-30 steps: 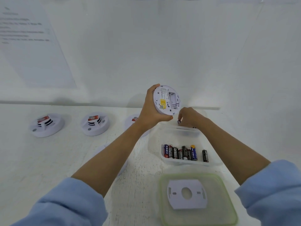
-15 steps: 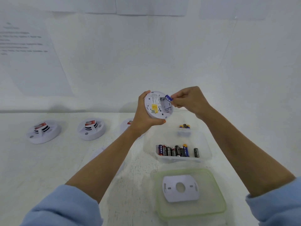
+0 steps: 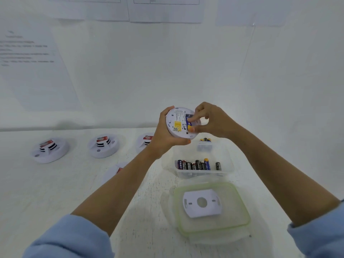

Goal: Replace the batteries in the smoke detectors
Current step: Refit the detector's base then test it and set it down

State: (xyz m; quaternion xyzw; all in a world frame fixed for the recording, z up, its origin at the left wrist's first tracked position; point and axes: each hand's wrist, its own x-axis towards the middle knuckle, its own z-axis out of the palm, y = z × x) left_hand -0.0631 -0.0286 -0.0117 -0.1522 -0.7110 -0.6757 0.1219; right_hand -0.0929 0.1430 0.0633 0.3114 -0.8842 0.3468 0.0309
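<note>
Head view: smoke detector (image 3: 177,125) gripped back-side-up by left hand (image 3: 164,135); blue battery (image 3: 188,122) pinched at its compartment by right hand (image 3: 214,121), thumb and forefinger.

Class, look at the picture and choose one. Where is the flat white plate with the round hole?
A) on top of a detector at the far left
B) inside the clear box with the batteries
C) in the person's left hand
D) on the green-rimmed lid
D: the white plate lies flat on the green-rimmed lid, nearer the camera than the battery box.
</note>
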